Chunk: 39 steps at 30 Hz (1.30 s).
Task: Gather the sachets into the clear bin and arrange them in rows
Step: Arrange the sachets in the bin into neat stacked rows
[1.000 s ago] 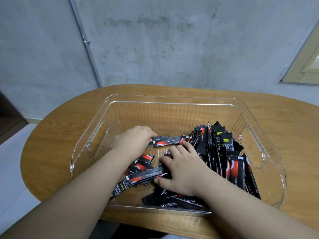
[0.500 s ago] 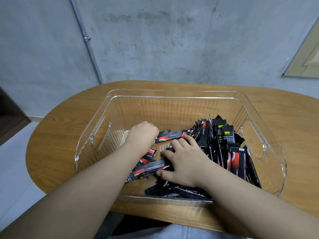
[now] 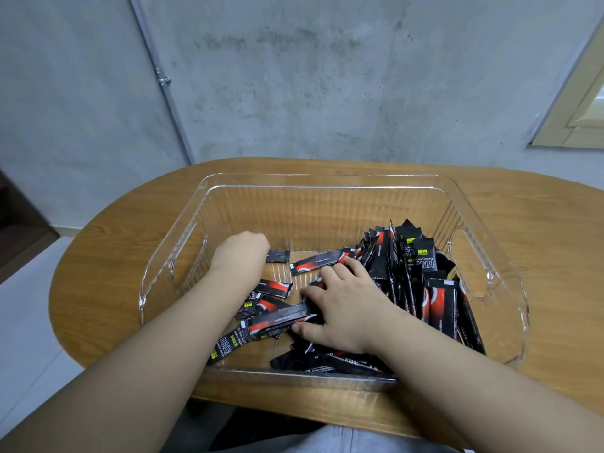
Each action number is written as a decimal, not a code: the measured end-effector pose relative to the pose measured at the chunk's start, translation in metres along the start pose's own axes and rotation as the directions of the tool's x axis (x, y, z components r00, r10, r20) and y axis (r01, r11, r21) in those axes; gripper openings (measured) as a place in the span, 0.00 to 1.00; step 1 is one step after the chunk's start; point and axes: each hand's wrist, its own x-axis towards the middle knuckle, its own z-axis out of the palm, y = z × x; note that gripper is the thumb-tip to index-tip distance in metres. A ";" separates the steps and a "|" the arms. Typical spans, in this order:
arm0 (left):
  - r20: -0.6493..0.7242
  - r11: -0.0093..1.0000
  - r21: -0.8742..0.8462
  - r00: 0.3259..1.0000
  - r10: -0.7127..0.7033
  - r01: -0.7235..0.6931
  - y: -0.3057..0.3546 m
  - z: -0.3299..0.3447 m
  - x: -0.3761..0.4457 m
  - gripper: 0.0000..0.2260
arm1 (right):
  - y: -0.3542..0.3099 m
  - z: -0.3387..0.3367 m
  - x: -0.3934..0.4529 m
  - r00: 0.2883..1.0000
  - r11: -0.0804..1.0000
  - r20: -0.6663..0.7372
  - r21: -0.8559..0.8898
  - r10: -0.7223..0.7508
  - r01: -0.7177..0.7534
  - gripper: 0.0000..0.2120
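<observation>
Item: sachets, black and red sticks, all inside the clear bin on the table. Part stand packed in rows at the right wall; the rest lie loose across the floor. My left hand is curled over one loose sachet, grip hidden, cannot tell. My right hand lies spread, fingers open, pressing the loose pile. Handling, by judgement: light, thin, slick film, bendable; take at mid-length by the edges.

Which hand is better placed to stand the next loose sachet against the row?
Probably right hand: it already rests on the loose sachets, beside the upright row. Left hand sits farther away.
</observation>
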 end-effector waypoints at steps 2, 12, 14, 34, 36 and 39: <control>0.145 1.000 0.014 0.989 0.018 -0.020 -0.003 0.010 -0.002 0.21 | 0.001 -0.001 -0.001 1.000 1.000 0.013 0.015 0.009 -0.009 0.40; 0.074 0.975 -0.175 0.989 -0.129 0.140 -0.002 -0.009 -0.037 0.16 | -0.001 -0.001 0.000 1.000 1.000 -0.023 0.019 0.008 -0.008 0.50; 0.127 0.978 -0.134 0.982 -0.142 0.159 -0.001 -0.005 -0.039 0.14 | 0.000 0.001 0.000 1.000 1.000 -0.023 0.013 0.007 -0.007 0.50; -0.035 0.998 -0.061 0.999 0.006 -0.008 -0.006 0.000 -0.013 0.17 | 0.000 -0.001 0.000 1.000 1.000 -0.017 0.018 0.004 -0.004 0.50; -0.022 0.992 -0.126 1.000 0.014 -0.017 -0.006 0.003 -0.012 0.16 | 0.000 0.000 0.000 1.000 1.000 -0.019 0.022 0.006 -0.006 0.50; -0.011 0.985 -0.175 1.000 -0.006 0.004 -0.006 0.006 -0.011 0.14 | 0.000 0.002 0.001 0.999 1.000 -0.035 0.027 0.008 -0.007 0.50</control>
